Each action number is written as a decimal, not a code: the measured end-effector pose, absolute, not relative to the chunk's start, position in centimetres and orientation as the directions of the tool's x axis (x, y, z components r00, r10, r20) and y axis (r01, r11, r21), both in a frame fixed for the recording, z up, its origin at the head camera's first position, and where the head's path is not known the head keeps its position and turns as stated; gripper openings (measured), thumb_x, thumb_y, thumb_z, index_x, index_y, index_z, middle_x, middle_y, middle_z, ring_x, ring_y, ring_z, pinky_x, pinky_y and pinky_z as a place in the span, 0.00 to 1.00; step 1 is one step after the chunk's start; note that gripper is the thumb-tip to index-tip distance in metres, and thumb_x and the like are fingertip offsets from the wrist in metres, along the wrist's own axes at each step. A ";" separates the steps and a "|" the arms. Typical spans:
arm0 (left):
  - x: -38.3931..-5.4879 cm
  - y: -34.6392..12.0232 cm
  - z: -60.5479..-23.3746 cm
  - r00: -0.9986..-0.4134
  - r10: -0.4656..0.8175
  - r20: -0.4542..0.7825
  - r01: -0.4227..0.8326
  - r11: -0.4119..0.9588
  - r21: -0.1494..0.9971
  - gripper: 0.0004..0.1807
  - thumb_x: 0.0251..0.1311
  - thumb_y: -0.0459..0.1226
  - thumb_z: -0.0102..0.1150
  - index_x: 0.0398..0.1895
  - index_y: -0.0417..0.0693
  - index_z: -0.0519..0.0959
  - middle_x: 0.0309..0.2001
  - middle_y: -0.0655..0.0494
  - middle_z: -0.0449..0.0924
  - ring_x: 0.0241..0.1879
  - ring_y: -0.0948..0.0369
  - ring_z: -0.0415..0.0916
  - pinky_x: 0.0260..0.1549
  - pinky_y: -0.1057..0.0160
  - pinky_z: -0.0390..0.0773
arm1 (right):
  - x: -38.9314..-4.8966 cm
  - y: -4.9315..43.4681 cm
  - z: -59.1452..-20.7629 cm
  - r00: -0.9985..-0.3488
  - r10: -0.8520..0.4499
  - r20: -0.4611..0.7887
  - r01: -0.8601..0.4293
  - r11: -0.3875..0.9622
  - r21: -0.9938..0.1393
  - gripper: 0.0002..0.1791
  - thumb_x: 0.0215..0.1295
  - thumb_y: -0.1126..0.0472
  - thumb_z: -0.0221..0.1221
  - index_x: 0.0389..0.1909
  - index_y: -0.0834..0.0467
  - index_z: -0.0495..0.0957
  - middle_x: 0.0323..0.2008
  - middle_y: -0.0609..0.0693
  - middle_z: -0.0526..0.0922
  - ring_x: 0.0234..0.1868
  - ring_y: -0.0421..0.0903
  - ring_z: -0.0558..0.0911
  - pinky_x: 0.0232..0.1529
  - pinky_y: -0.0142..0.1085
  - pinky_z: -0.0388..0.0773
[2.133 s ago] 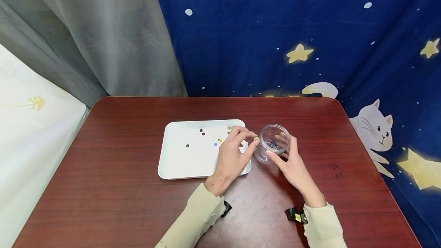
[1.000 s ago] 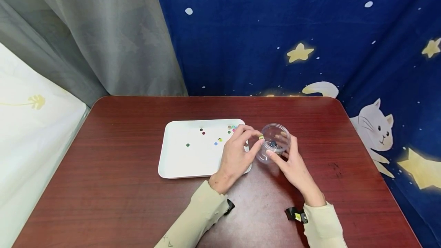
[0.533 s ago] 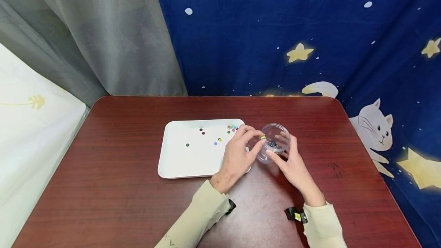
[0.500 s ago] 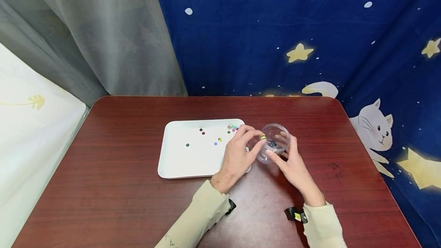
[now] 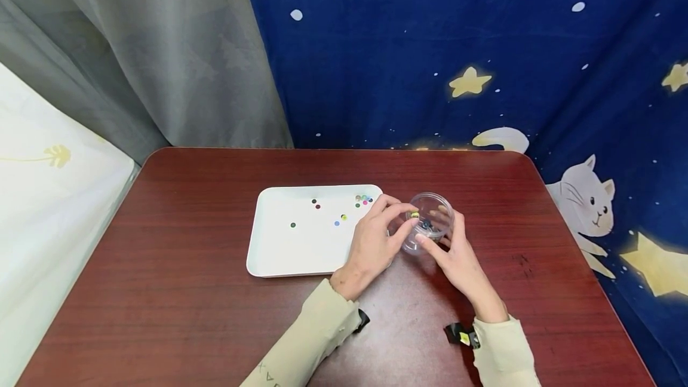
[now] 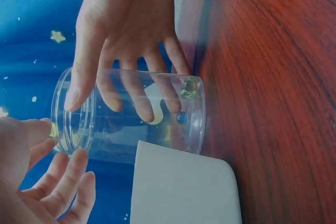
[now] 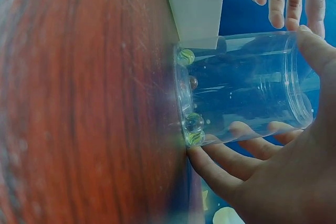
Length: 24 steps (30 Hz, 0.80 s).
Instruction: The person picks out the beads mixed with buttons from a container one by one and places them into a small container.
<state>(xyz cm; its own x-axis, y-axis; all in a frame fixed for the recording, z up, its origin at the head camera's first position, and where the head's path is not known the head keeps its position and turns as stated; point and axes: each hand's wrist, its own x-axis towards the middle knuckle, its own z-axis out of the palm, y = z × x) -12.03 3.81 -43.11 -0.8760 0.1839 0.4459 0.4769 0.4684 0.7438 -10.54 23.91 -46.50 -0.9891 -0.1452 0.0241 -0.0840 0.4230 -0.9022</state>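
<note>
A clear plastic jar [image 5: 412,248] stands upright on the table just right of the white tray [image 5: 290,258]. My right hand [image 5: 458,260] grips it, thumb near the rim and fingers spread round the far side. Several glass marbles [image 7: 194,123] lie on the jar's bottom, some clear with yellow-green swirls. Between thumb and forefinger my left hand [image 5: 369,246] pinches a yellow-green marble [image 5: 415,214] at the jar's mouth. That marble is mostly hidden by the fingertips in the left wrist view. Other marbles [image 5: 337,223] of several colours lie scattered in the tray, with a cluster at its far right corner.
The dark red wooden table [image 5: 177,291] carries the tray and jar. Behind it hang a grey curtain [image 5: 177,52] and a blue star-patterned curtain [image 5: 365,64]. The left forearm passes in front of the tray's near right corner.
My left hand has moved slightly to the right, bringing the pinched marble from beside the jar to its mouth. My right hand and the jar have stayed in place.
</note>
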 end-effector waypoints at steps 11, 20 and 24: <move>-12.1 3.8 -43.2 -0.887 0.188 0.422 0.460 0.454 0.763 0.11 0.70 0.42 0.66 0.52 0.54 0.86 0.48 0.54 0.80 0.37 0.60 0.84 0.38 0.58 0.85 | -10.6 23.9 -46.5 -0.990 -0.139 0.023 -0.081 0.425 -0.902 0.42 0.75 0.54 0.62 0.79 0.53 0.46 0.77 0.59 0.61 0.77 0.62 0.68 0.71 0.68 0.65; -12.1 3.7 -43.2 -0.884 0.171 0.435 0.463 0.449 0.764 0.10 0.70 0.42 0.66 0.51 0.54 0.86 0.47 0.56 0.80 0.38 0.57 0.83 0.39 0.58 0.85 | -10.7 23.8 -46.4 -0.991 -0.133 0.031 -0.086 0.427 -0.900 0.42 0.75 0.56 0.62 0.78 0.56 0.47 0.76 0.60 0.64 0.77 0.63 0.68 0.70 0.67 0.66; -12.2 3.5 -43.4 -0.883 0.149 0.445 0.461 0.451 0.764 0.09 0.70 0.41 0.66 0.50 0.53 0.86 0.47 0.57 0.80 0.39 0.57 0.84 0.38 0.59 0.85 | -10.6 23.8 -46.4 -0.991 -0.129 0.033 -0.085 0.429 -0.899 0.42 0.74 0.56 0.63 0.78 0.57 0.47 0.75 0.61 0.64 0.76 0.64 0.69 0.69 0.66 0.66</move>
<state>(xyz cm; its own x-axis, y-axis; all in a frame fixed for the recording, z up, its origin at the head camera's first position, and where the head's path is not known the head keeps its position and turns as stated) -12.17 3.50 -43.36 -0.8831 0.1494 0.4447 0.4611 0.4513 0.7640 -10.63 23.79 -46.44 -0.9911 -0.1288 0.0328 -0.0855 0.4286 -0.8995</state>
